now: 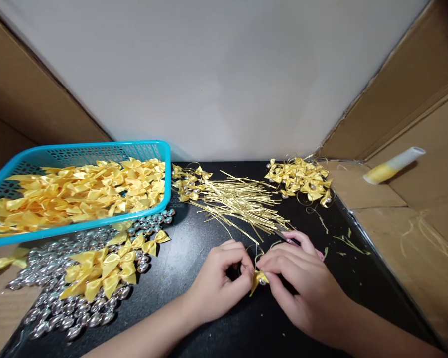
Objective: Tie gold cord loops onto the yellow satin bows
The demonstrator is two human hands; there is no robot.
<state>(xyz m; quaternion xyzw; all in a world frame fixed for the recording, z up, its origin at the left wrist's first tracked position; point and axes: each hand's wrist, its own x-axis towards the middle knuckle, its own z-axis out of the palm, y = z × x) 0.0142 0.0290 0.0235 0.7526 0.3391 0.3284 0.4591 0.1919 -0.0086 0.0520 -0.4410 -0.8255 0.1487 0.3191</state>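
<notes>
Left hand: My left hand (224,278), lower centre of the frame, has thumb and forefinger pinched closed at the left edge of a bow.
Right hand: My right hand (302,288), just right of it, closes thumb and forefinger on the bow's other side.
Bow in my grip: The small yellow bow (259,277) sits between my fingertips, partly hidden by them, with a shiny silver bead (262,282) at its front and thin gold cord (259,252) rising above.
Tool: A slim dark tool (289,240) with a pink part shows at my right hand; my fingers hide most of it.
Gold strands: A loose heap of straight gold strands (242,201) lies at the centre, beyond my hands.
Beaded bows: One pile of beaded bows (302,179) lies right of centre; a smaller cluster (188,184) lies left of the strands, beside the basket.
Blue basket: At the left, a blue basket (168,174) holds many plain yellow bows (89,189).
Silver beads: Below it, silver beads (74,318) spread toward the lower left, with loose bows (112,268) on top.
Surroundings: Black tabletop (231,338), pale wall (224,74) behind, cardboard (403,119) at both sides; a white-and-yellow tube (394,165) at the right.
</notes>
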